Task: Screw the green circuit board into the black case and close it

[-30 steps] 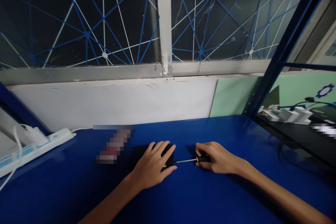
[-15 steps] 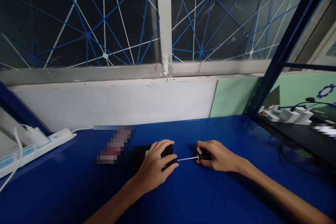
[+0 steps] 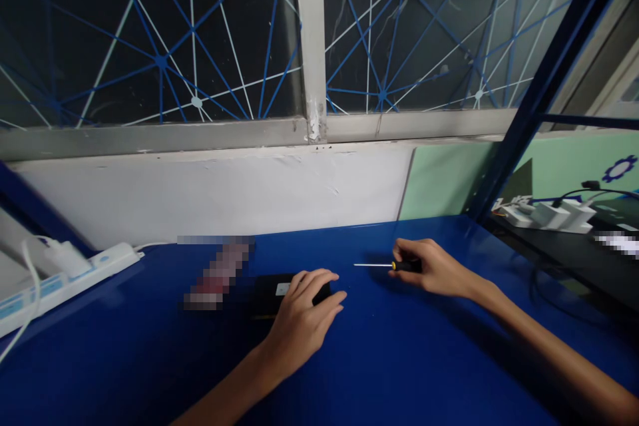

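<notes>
Black box (image 3: 268,295) under left hand (image 3: 305,311)

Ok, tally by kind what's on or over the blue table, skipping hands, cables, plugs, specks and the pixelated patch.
Black-handled screwdriver with yellow collar and metal shaft: 1
Flat black box-shaped object with white label: 1
White plastic power strip: 1
Total: 3

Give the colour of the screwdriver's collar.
The screwdriver's collar is yellow, next to a black handle; the head view shows it best.
</notes>
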### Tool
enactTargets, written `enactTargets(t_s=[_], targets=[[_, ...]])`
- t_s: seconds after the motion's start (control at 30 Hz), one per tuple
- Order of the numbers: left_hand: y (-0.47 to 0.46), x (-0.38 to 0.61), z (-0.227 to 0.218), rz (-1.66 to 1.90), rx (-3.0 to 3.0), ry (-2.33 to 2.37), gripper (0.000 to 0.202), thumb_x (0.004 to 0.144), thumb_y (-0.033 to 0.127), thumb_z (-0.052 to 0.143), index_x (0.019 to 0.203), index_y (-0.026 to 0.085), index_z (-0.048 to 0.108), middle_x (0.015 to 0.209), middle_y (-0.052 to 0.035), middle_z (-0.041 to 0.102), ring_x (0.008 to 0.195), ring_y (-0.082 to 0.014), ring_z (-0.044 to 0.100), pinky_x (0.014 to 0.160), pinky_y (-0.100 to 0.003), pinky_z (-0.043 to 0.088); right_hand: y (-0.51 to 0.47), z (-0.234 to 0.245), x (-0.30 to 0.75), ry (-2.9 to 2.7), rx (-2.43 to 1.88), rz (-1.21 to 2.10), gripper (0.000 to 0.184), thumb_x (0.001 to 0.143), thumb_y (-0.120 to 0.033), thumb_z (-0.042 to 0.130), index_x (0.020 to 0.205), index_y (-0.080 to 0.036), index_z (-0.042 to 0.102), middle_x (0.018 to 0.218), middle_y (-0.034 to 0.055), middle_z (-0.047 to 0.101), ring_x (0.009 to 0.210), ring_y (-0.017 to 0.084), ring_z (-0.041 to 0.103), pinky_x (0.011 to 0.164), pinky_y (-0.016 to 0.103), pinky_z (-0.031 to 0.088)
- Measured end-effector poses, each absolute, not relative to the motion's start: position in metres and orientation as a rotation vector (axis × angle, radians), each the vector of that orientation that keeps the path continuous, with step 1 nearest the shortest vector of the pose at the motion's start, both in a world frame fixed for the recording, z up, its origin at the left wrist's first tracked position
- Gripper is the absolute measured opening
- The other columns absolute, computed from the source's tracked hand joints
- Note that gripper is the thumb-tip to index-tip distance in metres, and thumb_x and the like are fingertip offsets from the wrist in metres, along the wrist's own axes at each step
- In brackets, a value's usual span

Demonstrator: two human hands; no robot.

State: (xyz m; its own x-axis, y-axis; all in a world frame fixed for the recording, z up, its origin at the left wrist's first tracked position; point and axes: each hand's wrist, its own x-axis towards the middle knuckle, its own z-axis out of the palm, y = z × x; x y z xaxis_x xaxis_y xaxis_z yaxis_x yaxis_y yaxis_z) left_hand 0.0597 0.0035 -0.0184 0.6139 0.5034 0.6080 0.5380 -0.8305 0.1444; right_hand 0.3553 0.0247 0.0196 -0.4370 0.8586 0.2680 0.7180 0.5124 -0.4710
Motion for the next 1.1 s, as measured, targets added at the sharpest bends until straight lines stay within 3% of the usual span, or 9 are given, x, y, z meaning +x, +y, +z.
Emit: enactTargets(t_s=[0.3,0.43,0.67,0.9,1.1], targets=[[0.013,0.037,-0.004,-0.567,-2.834,-1.042,0.070,0.080,0.031,0.065,0.144,0.025,0.038,0.137,-0.0139,0.051,0.120,-0.0367,0.050,0.096,-0.060,0.041,0.025,0.018,0.351,-2.336,-1.297,0.386,0.021,0.081,-0.028,0.061,0.075,-0.022,0.042,0.059,-0.0066,0.043,0.053,0.010,0.034,0.051,0.025,0.023],[0.024,0.022,0.004,-0.535,-2.863,-1.027,0.058,0.080,0.034,0.064,0.136,0.025,0.050,0.126,-0.0124,0.060,0.107,-0.0332,0.060,0.086,-0.051,0.049,0.025,0.020,0.352,-2.337,-1.316,0.358,0.021,0.080,-0.028,0.062,0.073,-0.022,0.043,0.058,-0.0065,0.042,0.052,0.011,0.033,0.051,0.026,0.022],[0.029,0.025,-0.005,-0.586,-2.862,-0.948,0.044,0.084,0.046,0.066,0.121,0.023,0.062,0.125,-0.0122,0.063,0.105,-0.0321,0.062,0.086,-0.054,0.049,0.027,0.022,0.357,-2.330,-1.352,0.350,0.019,0.080,-0.029,0.061,0.074,-0.022,0.045,0.058,-0.0057,0.045,0.052,0.011,0.034,0.051,0.027,0.022],[0.020,0.046,-0.018,-0.516,-2.773,-0.964,0.043,0.096,0.041,0.052,0.135,0.023,0.051,0.136,-0.0145,0.054,0.123,-0.0332,0.051,0.094,-0.056,0.045,0.029,0.016,0.358,-2.359,-1.371,0.328,0.018,0.080,-0.029,0.062,0.075,-0.022,0.046,0.059,-0.0046,0.047,0.053,0.011,0.037,0.052,0.027,0.024],[0.017,0.037,-0.008,-0.388,-2.798,-1.036,0.051,0.095,0.041,0.050,0.144,0.031,0.040,0.132,-0.0146,0.054,0.114,-0.0342,0.055,0.087,-0.053,0.048,0.028,0.017,0.356,-2.370,-1.382,0.317,0.017,0.081,-0.028,0.062,0.075,-0.021,0.046,0.059,-0.0048,0.047,0.052,0.011,0.037,0.051,0.027,0.023]])
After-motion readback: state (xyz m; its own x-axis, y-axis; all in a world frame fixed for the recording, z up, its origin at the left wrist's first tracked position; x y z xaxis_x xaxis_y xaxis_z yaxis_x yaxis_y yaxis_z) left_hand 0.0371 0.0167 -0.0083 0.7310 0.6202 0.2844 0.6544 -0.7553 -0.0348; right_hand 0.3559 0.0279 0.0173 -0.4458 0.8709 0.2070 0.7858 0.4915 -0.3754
